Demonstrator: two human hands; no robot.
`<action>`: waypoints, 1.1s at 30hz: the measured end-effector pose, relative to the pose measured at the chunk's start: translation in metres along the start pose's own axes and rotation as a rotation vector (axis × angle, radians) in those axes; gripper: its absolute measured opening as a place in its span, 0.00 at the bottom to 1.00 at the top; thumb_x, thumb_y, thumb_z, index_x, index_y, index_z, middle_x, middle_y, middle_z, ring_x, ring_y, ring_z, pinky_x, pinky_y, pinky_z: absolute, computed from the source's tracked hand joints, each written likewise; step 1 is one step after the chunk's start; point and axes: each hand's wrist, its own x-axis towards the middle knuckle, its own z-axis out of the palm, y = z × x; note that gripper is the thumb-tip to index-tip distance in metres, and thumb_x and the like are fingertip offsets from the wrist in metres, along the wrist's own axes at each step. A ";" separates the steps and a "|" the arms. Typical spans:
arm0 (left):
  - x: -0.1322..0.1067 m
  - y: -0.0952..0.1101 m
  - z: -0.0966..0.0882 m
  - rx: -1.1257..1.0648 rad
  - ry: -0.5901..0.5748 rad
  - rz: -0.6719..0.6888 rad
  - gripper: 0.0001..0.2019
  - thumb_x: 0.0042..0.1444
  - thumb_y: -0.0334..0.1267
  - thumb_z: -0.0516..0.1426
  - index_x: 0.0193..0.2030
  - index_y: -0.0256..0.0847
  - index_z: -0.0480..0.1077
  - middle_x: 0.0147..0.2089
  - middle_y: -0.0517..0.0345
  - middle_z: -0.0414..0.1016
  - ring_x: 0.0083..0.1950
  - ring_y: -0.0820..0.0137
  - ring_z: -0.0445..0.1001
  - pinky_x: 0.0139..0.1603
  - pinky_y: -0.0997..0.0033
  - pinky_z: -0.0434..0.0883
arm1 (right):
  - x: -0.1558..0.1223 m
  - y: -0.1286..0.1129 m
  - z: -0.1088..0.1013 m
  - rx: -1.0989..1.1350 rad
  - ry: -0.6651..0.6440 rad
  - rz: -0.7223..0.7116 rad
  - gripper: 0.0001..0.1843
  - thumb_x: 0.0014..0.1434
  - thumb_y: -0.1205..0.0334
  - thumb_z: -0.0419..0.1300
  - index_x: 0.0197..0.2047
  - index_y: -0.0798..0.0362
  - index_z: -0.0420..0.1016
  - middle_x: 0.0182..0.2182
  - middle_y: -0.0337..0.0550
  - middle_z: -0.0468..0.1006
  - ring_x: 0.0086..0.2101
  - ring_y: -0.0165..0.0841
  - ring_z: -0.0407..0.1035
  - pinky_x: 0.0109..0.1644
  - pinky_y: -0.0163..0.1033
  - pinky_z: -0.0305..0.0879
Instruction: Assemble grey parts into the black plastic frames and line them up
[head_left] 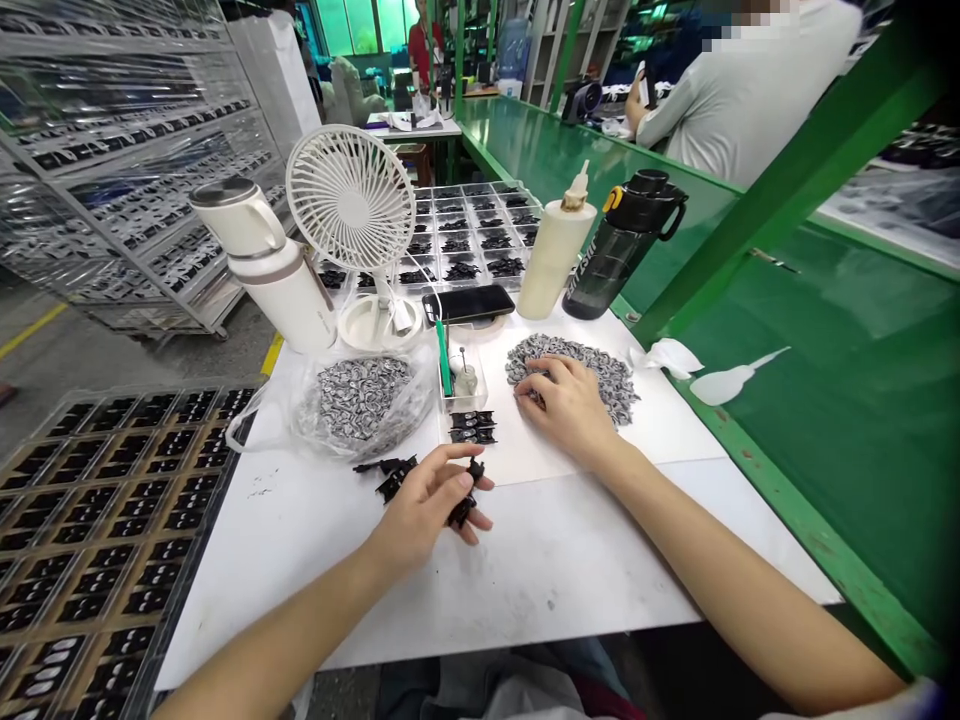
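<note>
My left hand (435, 495) is closed round a small black plastic part (463, 507), held over the front of the white table. Its thumb lies on top, and part of the piece is hidden behind the fingers. Beside that hand, more black parts (396, 478) lie on the tabletop. My right hand (562, 405) rests at the left edge of a pile of small grey pieces (606, 372), fingers bent and apart; no piece shows clearly between them. Between the hands and a little farther off, several black parts (473, 427) sit in a neat stack of rows.
A clear bag of grey pieces (358, 400) lies left, near a white fan (352, 205) and white flask (281, 280). A small tray (472, 392), phone (472, 303), cream bottle (555, 260) and black bottle (619, 250) stand behind. A green post (780, 170) rises right.
</note>
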 end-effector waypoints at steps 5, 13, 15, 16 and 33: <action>0.001 0.005 -0.004 -0.137 -0.064 -0.159 0.14 0.53 0.42 0.51 0.45 0.40 0.65 0.43 0.47 0.73 0.27 0.75 0.71 0.20 0.81 0.58 | -0.001 0.004 -0.007 0.096 0.084 0.107 0.06 0.53 0.65 0.52 0.32 0.55 0.70 0.37 0.46 0.71 0.41 0.40 0.61 0.48 0.46 0.56; 0.003 0.000 -0.007 0.194 0.008 0.001 0.14 0.50 0.39 0.54 0.45 0.41 0.67 0.27 0.62 0.66 0.23 0.78 0.62 0.25 0.76 0.60 | -0.027 -0.047 -0.032 1.121 -0.268 0.021 0.06 0.56 0.63 0.54 0.35 0.54 0.70 0.33 0.42 0.70 0.35 0.30 0.66 0.38 0.36 0.65; 0.004 -0.002 -0.007 0.143 0.059 0.011 0.15 0.48 0.40 0.57 0.43 0.40 0.63 0.30 0.61 0.68 0.25 0.77 0.65 0.27 0.75 0.62 | -0.034 -0.061 -0.034 1.251 -0.401 -0.040 0.05 0.55 0.64 0.54 0.34 0.54 0.71 0.35 0.43 0.70 0.37 0.30 0.66 0.40 0.36 0.66; 0.005 -0.002 -0.007 0.102 0.090 0.010 0.16 0.47 0.41 0.58 0.41 0.39 0.61 0.31 0.60 0.69 0.25 0.76 0.65 0.27 0.75 0.63 | -0.036 -0.065 -0.033 1.281 -0.435 -0.052 0.05 0.55 0.65 0.55 0.34 0.54 0.71 0.36 0.44 0.69 0.38 0.30 0.66 0.41 0.36 0.66; 0.000 -0.001 -0.004 0.031 0.371 0.238 0.15 0.54 0.42 0.53 0.48 0.44 0.61 0.25 0.65 0.64 0.28 0.75 0.66 0.31 0.76 0.65 | -0.049 -0.079 -0.039 1.231 -0.458 -0.137 0.06 0.50 0.70 0.58 0.32 0.55 0.75 0.37 0.45 0.65 0.41 0.30 0.64 0.48 0.37 0.63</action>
